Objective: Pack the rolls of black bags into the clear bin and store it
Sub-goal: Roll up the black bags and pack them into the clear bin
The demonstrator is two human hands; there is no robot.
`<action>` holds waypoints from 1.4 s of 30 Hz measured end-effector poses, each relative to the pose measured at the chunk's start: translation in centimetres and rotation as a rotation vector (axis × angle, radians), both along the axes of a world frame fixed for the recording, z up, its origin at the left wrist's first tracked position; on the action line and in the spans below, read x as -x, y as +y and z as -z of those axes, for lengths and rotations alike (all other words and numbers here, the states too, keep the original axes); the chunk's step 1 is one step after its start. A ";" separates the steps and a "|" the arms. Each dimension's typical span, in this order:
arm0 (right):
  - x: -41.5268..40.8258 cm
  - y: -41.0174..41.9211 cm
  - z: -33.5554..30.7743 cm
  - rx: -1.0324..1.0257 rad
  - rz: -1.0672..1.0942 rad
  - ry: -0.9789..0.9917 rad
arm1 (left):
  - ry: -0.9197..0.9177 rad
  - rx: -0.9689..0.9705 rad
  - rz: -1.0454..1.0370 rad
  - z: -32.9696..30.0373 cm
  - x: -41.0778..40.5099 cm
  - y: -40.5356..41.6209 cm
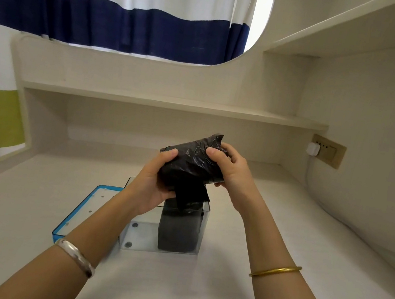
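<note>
While held above the clear bin [186, 248], roll of black bags [190, 166], left hand [153, 185] fingers curled round it, right hand [233, 170] pinching its end

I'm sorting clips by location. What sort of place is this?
Probably a bedroom or dorm study nook: a built-in pale desk with a shelf above, a striped curtain behind, and a wall outlet with a charger plugged in.
</note>
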State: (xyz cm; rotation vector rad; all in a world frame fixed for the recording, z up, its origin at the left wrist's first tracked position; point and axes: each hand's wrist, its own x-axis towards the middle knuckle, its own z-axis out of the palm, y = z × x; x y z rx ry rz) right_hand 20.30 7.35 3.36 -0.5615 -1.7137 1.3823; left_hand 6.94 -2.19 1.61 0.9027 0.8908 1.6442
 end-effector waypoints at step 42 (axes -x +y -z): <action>1.8 -2.9 -4.0 -0.633 -0.204 -0.348 | -0.250 0.338 0.223 -1.2 3.9 -2.5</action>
